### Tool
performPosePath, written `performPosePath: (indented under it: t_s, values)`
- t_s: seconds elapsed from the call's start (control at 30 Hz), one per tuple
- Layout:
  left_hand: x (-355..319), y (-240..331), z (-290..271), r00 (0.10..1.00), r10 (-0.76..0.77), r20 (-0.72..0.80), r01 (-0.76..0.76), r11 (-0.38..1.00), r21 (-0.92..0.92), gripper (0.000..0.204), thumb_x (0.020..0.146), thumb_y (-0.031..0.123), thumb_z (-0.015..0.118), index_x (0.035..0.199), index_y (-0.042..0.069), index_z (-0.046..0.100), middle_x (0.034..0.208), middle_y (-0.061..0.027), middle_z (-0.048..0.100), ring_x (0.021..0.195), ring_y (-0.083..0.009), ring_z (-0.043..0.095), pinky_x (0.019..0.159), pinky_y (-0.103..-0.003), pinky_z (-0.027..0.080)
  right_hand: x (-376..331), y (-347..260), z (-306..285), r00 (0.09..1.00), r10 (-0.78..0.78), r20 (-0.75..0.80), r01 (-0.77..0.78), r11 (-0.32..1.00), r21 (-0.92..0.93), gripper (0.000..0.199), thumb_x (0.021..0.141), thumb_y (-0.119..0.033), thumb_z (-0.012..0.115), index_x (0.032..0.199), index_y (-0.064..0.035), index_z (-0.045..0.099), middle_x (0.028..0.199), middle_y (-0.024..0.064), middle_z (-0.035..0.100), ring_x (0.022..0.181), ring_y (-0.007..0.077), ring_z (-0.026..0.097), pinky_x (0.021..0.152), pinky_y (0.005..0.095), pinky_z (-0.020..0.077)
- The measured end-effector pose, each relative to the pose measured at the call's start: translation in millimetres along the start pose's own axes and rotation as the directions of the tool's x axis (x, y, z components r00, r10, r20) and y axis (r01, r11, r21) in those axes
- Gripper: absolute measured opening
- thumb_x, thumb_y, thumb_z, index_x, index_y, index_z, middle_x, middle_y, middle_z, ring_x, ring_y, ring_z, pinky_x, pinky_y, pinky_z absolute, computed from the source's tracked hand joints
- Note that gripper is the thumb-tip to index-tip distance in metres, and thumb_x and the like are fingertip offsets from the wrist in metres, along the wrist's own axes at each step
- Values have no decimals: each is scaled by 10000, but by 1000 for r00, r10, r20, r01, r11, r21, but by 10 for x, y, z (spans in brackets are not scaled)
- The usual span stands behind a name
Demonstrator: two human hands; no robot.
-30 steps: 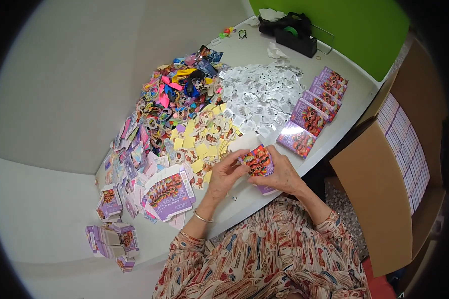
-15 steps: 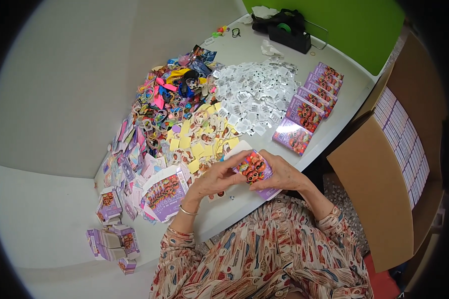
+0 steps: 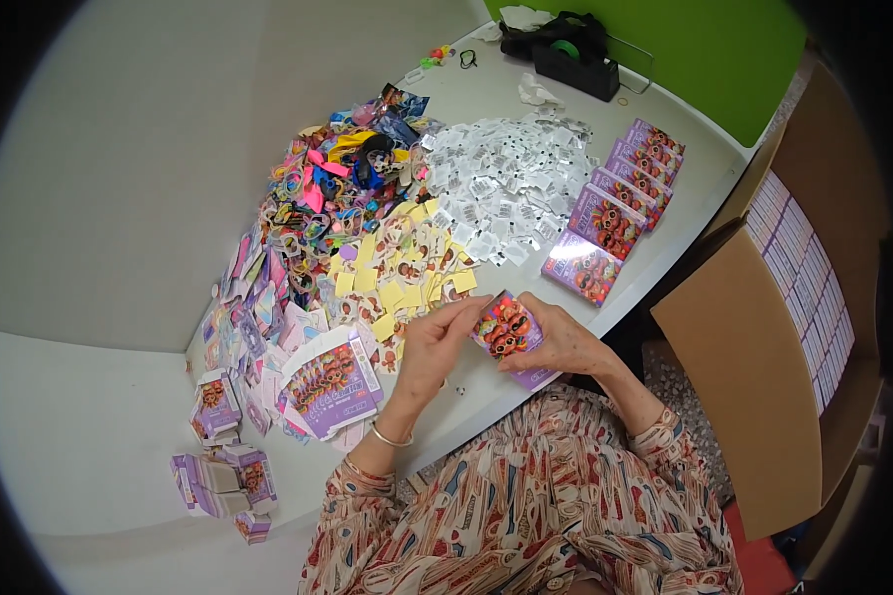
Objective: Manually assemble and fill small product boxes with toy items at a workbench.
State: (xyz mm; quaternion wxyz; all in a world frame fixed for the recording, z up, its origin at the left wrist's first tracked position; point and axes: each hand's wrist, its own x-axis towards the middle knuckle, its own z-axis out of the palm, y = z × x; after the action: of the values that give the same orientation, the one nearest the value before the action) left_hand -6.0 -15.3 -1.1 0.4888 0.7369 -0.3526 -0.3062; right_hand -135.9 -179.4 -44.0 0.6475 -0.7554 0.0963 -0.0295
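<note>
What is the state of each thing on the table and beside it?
Small purple printed box: held by both hands, left hand at its top.
Right hand: gripping the box.
Row of purple boxes: closed, lined up.
Flat purple carton blank: unfolded.
Brown cardboard carton: open.

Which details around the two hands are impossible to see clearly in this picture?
- Head view: the lower part of the small purple cardboard box is covered by the right hand.
- Whether anything is inside it: hidden by the box itself and the left hand fingers.
- White paper labels: print too small.
- Brown cardboard carton: contents partly cut off by its wall.
</note>
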Motion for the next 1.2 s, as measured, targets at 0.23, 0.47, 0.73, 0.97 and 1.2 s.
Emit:
performPosePath:
  t_s: [0.23, 0.47, 0.73, 0.97, 1.2]
  values:
    - [56, -5, -48, 948, -307, 86, 308, 813, -494, 280, 912, 96, 627, 1171, -10, 635, 1063, -79, 676, 918, -118, 638, 824, -290, 540, -36, -50, -26, 998, 35, 59, -35, 999, -10, 615, 653, -247, 842, 1115, -6, 516, 954, 108, 650, 879, 159, 600, 813, 305, 473]
    - [-11, -46, 56, 973, -227, -39, 200, 918, -342, 281, 922, 83, 611, 1186, -10, 630, 979, -28, 677, 832, -66, 607, 744, -217, 511, -41, -48, -6, 996, 46, 75, -45, 999, -19, 591, 656, -257, 840, 1085, -14, 515, 942, 111, 649, 864, 168, 604, 800, 309, 475]
    - [-227, 0, 178, 993, -118, 3, 118, 993, 30, 313, 955, 51, 527, 1261, 16, 588, 971, 1, 677, 835, -26, 575, 754, -181, 471, -49, 33, 21, 998, 19, 68, -17, 1000, -17, 589, 650, -257, 844, 1075, -22, 511, 923, 98, 640, 856, 169, 597, 790, 312, 471]
    - [-163, -152, 203, 999, -27, -30, 19, 971, -238, 285, 940, 17, 524, 1215, -12, 591, 1176, -98, 637, 1047, -123, 597, 940, -265, 463, -96, -13, 45, 997, -30, 77, 33, 999, -44, 685, 685, -281, 822, 1177, 10, 443, 960, 173, 646, 876, 314, 634, 814, 373, 478]
    - [-50, -395, 156, 916, -354, 188, 300, 293, -908, 306, 907, 27, 574, 1207, -11, 535, 1143, -81, 628, 1058, -160, 603, 929, -292, 491, -207, 8, -264, 990, -111, -85, 136, 905, 402, 868, 695, -211, 809, 1380, -21, 311, 1303, 125, 490, 1163, 215, 505, 977, 358, 422]
